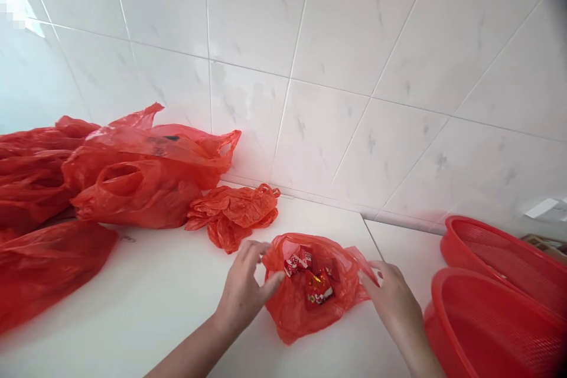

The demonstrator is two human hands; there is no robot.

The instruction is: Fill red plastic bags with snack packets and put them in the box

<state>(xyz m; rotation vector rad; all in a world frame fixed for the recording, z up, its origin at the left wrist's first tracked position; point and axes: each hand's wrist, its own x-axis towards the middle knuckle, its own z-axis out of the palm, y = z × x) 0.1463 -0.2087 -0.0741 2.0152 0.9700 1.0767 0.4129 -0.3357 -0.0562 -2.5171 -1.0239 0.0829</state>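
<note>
A red plastic bag (295,322) lies spread open on the white tabletop between my hands. Inside it are several small shiny red packets (319,288), some with white and gold print. My left hand (245,283) is at the bag's left rim, thumb and fingers apart; its fingertips touch the plastic and the thumb reaches over the opening. On the other side, my right hand (392,292) pinches the bag's right handle between thumb and fingers. The undersides of both hands are hidden.
Crumpled beyond the left hand is another red bag (234,212). Larger red bags (142,183) crowd the left side. Two red plastic baskets (447,301) stand at the right. A white tiled wall (248,94) borders the white tabletop (168,289), which has a seam near the right hand.
</note>
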